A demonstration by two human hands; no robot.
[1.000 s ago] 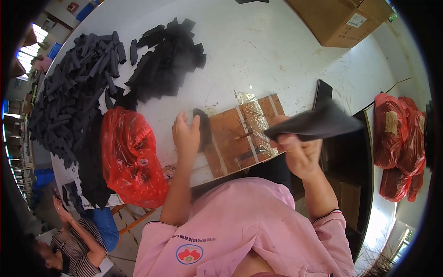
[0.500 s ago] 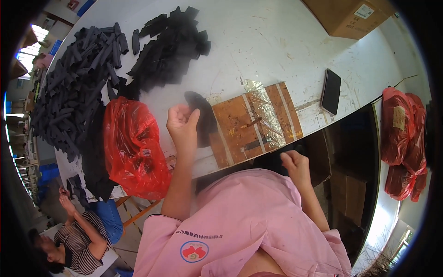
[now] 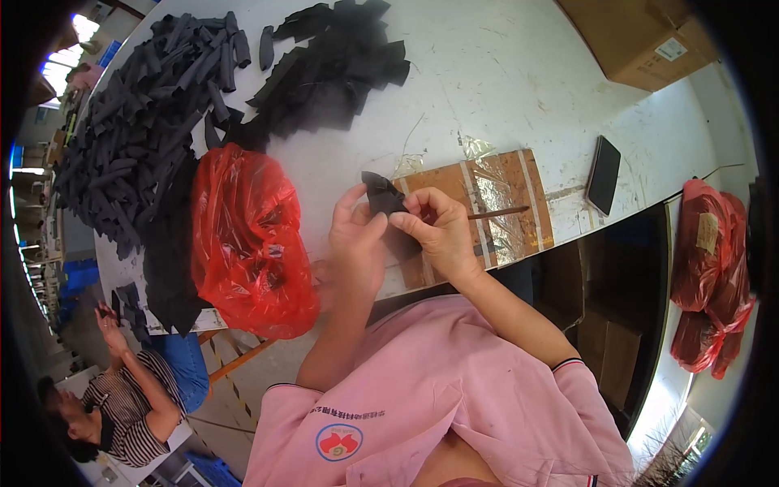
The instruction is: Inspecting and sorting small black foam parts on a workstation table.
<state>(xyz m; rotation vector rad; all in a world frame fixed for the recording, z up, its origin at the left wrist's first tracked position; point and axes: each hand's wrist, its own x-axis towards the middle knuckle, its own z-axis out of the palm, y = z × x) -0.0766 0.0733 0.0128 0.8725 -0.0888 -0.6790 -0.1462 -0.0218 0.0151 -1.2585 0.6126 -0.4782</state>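
A small black piece of fabric (image 3: 383, 193) is pinched at its upper edge between both hands, above the left part of a taped brown cardboard board (image 3: 438, 180). My left hand (image 3: 358, 231) grips its left side with thumb and fingers. The fingertips of my right hand (image 3: 441, 231) are closed on its right side. A thin brown pointed tool (image 3: 501, 213) sticks out to the right beside my right hand, over the board; I cannot tell whether that hand holds it or it lies there. Dark material shows below the hands, partly hidden.
To the left stand a red plastic bag (image 3: 247, 235), a heap of rolled dark pieces (image 3: 138, 138) and a pile of flat black pieces (image 3: 337, 69). A phone (image 3: 604, 174) lies at right, a carton (image 3: 641, 40) behind. Red bags (image 3: 702, 260) are far right; another person (image 3: 138, 398) sits lower left.
My right hand has come up from the table's front edge to the black fabric piece and now grips it along with my left. The view has shifted slightly.
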